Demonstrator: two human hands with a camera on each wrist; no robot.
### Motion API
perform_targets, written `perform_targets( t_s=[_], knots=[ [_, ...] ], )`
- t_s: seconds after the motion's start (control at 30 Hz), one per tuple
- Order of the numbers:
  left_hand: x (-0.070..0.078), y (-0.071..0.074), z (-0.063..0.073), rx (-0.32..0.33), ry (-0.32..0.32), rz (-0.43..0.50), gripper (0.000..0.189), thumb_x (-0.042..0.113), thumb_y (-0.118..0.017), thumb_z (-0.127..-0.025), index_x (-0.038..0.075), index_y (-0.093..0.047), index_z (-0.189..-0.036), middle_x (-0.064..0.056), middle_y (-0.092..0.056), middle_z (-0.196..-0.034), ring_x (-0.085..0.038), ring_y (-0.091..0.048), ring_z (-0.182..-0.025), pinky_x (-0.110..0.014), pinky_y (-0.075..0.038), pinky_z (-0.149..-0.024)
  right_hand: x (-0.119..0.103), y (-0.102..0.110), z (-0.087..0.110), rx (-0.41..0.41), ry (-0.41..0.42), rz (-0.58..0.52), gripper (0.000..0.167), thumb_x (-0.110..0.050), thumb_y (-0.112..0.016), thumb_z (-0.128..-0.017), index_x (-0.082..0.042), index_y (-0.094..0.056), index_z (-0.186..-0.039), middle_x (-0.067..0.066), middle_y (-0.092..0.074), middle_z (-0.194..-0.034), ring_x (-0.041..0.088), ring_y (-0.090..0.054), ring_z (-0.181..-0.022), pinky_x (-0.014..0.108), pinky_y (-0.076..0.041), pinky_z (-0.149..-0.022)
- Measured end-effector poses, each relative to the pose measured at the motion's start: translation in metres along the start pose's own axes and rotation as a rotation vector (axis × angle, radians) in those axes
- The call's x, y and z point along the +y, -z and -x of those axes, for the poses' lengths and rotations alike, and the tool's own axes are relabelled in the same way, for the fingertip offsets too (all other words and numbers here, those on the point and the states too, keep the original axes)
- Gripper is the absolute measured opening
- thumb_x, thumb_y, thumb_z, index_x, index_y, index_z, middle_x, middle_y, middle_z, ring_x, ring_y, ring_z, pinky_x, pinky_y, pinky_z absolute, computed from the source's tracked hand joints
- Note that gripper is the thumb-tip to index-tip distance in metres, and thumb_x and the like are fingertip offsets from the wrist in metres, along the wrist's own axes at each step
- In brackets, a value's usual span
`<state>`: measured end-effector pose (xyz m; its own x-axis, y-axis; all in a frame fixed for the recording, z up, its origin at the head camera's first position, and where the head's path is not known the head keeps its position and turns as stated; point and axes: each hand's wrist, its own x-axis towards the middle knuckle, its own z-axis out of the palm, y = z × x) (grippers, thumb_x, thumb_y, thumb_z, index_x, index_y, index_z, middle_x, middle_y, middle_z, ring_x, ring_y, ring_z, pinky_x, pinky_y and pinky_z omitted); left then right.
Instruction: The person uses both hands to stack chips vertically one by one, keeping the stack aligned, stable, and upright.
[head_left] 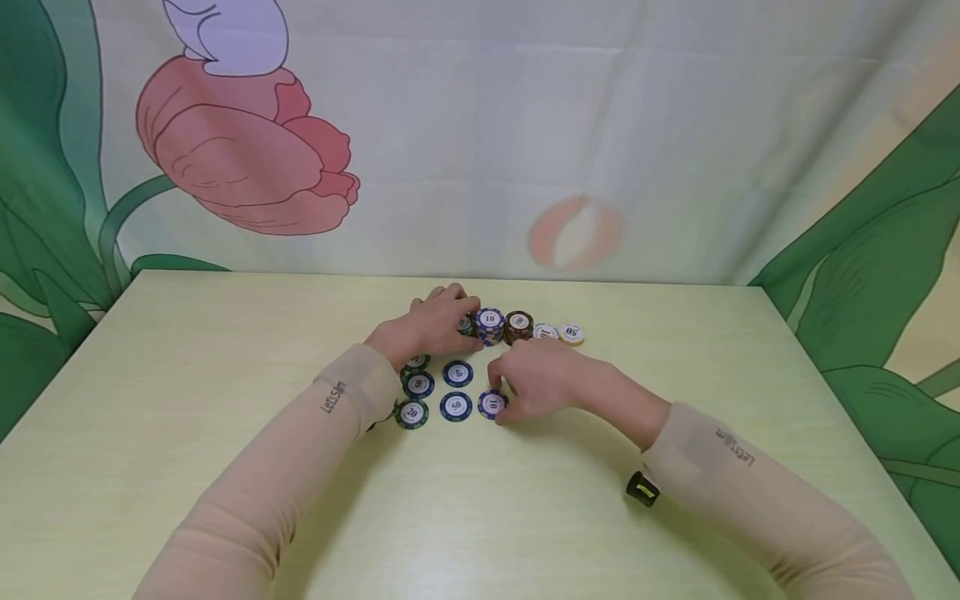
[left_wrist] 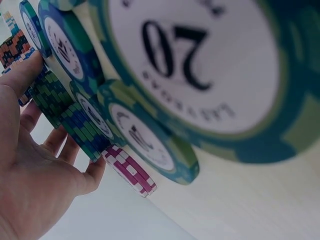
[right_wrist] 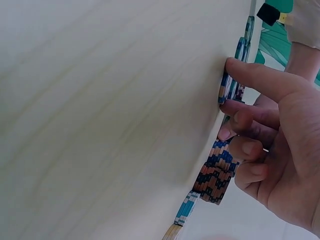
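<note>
Two beige fabric sleeves point(head_left: 258, 483) with dark lettering come in from the lower left and lower right of the head frame, over a pale yellow-green, wood-grained bench point(head_left: 187, 358). Under the right cuff, in the lower right, sits a small black device point(head_left: 642, 489) with a yellow mark.

Near the centre, the closest row of flat round chips runs from a green-rimmed chip marked 20 point(head_left: 412, 413) through a dark blue-rimmed chip marked 50 point(head_left: 456, 407) to a blue-and-white chip marked 10 point(head_left: 492, 404). The right hand point(head_left: 543, 375) has its grip pinched on this last one, at the row's right end. Just above in the frame lies another round blue chip marked 50 point(head_left: 457, 373).

Farther up, the left hand point(head_left: 438, 321) has its grip curved round a dark green round stack point(left_wrist: 51, 95), thumb in front and fingers behind; how firmly, I cannot tell. Beside that stack stand a green-and-blue round stack point(left_wrist: 82, 125) and some pink-and-white round chips point(left_wrist: 130, 170).

Rightward along the back row are a blue round stack topped with a 10 point(head_left: 490, 327), a brown-and-black round stack point(head_left: 518, 327), light-blue-and-white round chips point(head_left: 545, 332) and a yellow-and-white round chip point(head_left: 572, 333). Behind hangs a white cloth backdrop point(head_left: 465, 125), a pink flower point(head_left: 232, 158) printed at upper left.
</note>
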<state>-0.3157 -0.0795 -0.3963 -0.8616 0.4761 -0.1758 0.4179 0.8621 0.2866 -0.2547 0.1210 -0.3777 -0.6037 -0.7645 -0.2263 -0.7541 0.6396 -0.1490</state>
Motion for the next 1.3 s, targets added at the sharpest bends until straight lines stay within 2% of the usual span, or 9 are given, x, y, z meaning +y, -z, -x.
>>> perform_targets(
  t_s=[0.2,0.33,0.57,0.73,1.03,1.3],
  knots=[
    [0.0,0.001,0.0,-0.002,-0.004,-0.006,0.063,0.042,-0.069,-0.097,0.012,-0.049,-0.149,-0.014,-0.044,-0.146,-0.032,-0.04,-0.13,-0.06,-0.034,-0.107,-0.003,-0.003,0.001,0.01,0.012,0.033,0.03,-0.041,-0.079,-0.085,-0.018,-0.073,-0.103,-0.012,-0.059,-0.065,0.009,-0.055,-0.058,0.031,-0.046,-0.054],
    [0.0,0.001,0.0,-0.004,-0.004,-0.007,0.064,0.042,-0.069,-0.098,0.012,-0.049,-0.15,-0.014,-0.043,-0.146,-0.032,-0.04,-0.131,-0.062,-0.033,-0.107,-0.005,-0.005,0.001,0.016,-0.001,0.05,0.031,-0.039,-0.078,-0.082,-0.016,-0.07,-0.102,-0.011,-0.059,-0.068,0.01,-0.057,-0.06,0.031,-0.048,-0.055],
    [0.001,0.002,0.0,-0.012,0.004,-0.011,0.063,0.042,-0.069,-0.098,0.013,-0.049,-0.15,-0.014,-0.043,-0.147,-0.033,-0.039,-0.132,-0.062,-0.033,-0.108,-0.007,-0.014,-0.001,0.066,0.019,0.143,0.027,-0.04,-0.073,-0.079,-0.018,-0.059,-0.087,-0.008,-0.056,-0.064,0.012,-0.053,-0.055,0.032,-0.045,-0.05],
    [0.002,0.002,0.0,-0.012,0.002,-0.014,0.063,0.043,-0.068,-0.098,0.012,-0.049,-0.15,-0.015,-0.043,-0.147,-0.033,-0.039,-0.132,-0.062,-0.033,-0.108,-0.007,-0.017,-0.001,0.09,0.03,0.182,0.03,-0.043,-0.071,-0.079,-0.018,-0.054,-0.083,-0.008,-0.054,-0.061,0.012,-0.049,-0.053,0.031,-0.042,-0.047],
    [0.001,0.001,0.0,-0.009,-0.002,-0.012,0.064,0.043,-0.068,-0.098,0.013,-0.049,-0.15,-0.014,-0.043,-0.147,-0.032,-0.039,-0.132,-0.061,-0.033,-0.107,-0.002,-0.013,0.001,0.136,0.022,0.143,0.03,-0.043,-0.069,-0.08,-0.017,-0.055,-0.084,-0.008,-0.052,-0.06,0.011,-0.047,-0.051,0.03,-0.039,-0.045],
    [0.0,0.0,0.0,-0.003,-0.003,-0.008,0.064,0.044,-0.069,-0.097,0.013,-0.049,-0.15,-0.014,-0.043,-0.147,-0.033,-0.04,-0.132,-0.062,-0.032,-0.108,0.008,-0.006,0.0,0.187,-0.055,0.16,0.037,-0.047,-0.066,-0.083,-0.013,-0.062,-0.095,-0.007,-0.055,-0.063,0.014,-0.053,-0.054,0.032,-0.043,-0.047]
  ],
)
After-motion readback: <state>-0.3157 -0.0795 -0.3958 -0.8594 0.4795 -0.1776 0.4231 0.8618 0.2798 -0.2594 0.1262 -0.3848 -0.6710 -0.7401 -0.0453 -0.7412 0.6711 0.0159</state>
